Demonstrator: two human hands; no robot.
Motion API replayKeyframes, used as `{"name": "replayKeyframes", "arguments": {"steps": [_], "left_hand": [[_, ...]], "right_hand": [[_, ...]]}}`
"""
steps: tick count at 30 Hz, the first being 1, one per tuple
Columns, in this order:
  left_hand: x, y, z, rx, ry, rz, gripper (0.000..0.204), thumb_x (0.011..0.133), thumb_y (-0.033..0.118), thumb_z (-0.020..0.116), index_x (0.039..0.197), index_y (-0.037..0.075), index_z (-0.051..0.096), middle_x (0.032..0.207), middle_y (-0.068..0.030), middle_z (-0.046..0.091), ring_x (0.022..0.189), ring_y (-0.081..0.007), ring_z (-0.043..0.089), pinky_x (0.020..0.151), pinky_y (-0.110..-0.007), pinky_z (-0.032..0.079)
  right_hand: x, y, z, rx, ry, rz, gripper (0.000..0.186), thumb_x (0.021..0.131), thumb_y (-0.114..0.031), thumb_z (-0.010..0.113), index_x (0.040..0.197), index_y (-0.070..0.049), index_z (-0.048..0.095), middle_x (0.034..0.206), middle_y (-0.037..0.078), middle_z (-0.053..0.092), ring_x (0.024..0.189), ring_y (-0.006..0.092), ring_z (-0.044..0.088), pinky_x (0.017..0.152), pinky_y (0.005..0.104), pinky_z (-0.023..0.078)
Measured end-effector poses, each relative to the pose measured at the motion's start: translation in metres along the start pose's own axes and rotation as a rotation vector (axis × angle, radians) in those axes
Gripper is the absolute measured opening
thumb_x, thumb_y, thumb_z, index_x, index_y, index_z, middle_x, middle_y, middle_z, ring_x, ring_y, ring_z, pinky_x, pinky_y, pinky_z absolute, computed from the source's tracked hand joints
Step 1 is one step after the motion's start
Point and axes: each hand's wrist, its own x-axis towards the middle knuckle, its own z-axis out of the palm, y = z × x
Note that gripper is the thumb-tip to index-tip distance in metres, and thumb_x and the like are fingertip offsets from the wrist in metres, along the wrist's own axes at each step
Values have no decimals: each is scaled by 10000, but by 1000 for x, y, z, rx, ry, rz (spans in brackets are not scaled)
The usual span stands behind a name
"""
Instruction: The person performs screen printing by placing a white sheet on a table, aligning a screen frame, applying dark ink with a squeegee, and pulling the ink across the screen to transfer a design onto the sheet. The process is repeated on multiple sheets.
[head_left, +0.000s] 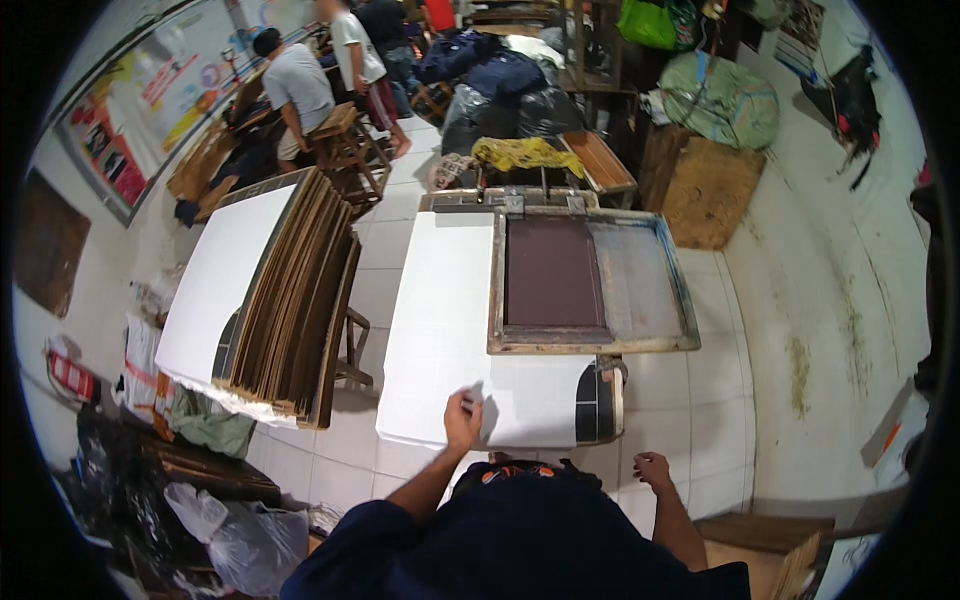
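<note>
My left hand (462, 418) is over the near edge of a white cloth panel (435, 330) spread on a board, its fingers loosely bent and slightly apart, with nothing visible in them. Whether it touches the cloth is hard to tell. My right hand (652, 468) hangs in the air off the board's near right corner, fingers curled in, holding nothing that I can see. A wooden-framed printing screen (494, 300) lies over the far right part of the board, with a dark maroon area and a pale area. A black curved piece (594, 405) shows at the near right corner.
On the left, a thick stack of boards (295, 290) topped by white cloth rests on a wooden stand. Metal hinges (514, 203) hold the screen's far side. Two people (300, 90) are at the far left, near a wooden stool (340, 130). Plastic bags (245, 540) lie at the near left.
</note>
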Motion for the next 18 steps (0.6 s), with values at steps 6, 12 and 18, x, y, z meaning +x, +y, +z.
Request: {"name": "replayKeyframes", "arguments": {"steps": [6, 12, 18], "left_hand": [[-142, 5, -41, 224, -4, -195, 128, 900, 114, 761, 905, 24, 671, 834, -147, 633, 732, -284, 654, 681, -392, 533], [-290, -26, -88, 241, -76, -1069, 580, 921, 258, 786, 1383, -34, 593, 969, -184, 752, 736, -252, 756, 639, -378, 596], [-389, -15, -114, 179, -290, -1456, 758, 887, 294, 815, 1461, -74, 485, 1022, -230, 750, 738, -279, 775, 580, -371, 622]], "right_hand": [[35, -8, -19, -177, -171, -5, 364, 957, -269, 702, 1204, -1, 693, 938, 133, 759, 747, 219, 755, 622, 347, 589], [52, -1, -29, -579, -526, 203, 403, 977, -369, 673, 1193, -36, 741, 973, 98, 793, 824, 192, 768, 714, 346, 605], [57, -20, -39, -755, -753, 133, 360, 984, -346, 673, 1240, -106, 755, 1002, 72, 798, 959, 187, 759, 839, 370, 606]]}}
